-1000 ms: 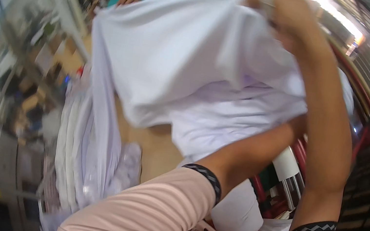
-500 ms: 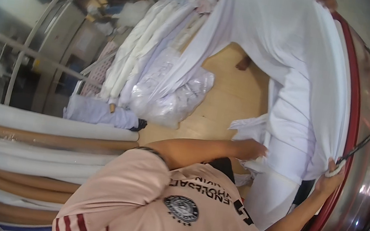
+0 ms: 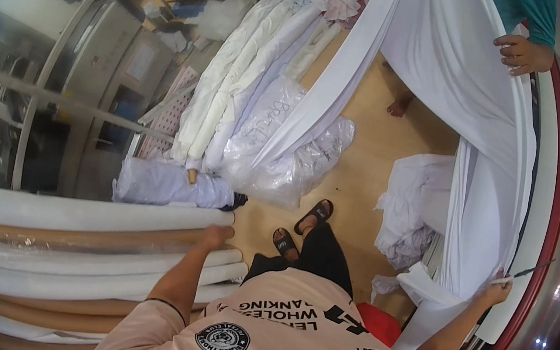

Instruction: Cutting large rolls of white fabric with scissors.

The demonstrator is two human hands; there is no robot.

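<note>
White fabric suspended between two people, alongside the red rail.
The white fabric [image 3: 457, 64] hangs to the left of the red rail [image 3: 559, 194]. The right hand [image 3: 497, 292], just left of the rail, grasps the scissors [image 3: 523, 273] at the fabric edge; the blades point toward the rail. The left hand [image 3: 215, 236], well left of the rail, is positioned at the ends of the stacked rolls [image 3: 93, 213]; finger closure and contact cannot be determined. At the rail's far end, a co-worker's hand [image 3: 524, 55] grips the fabric's upper edge. A plastic-wrapped bundle [image 3: 291, 154] lies left of the rail, on the floor [image 3: 358, 196].
</note>
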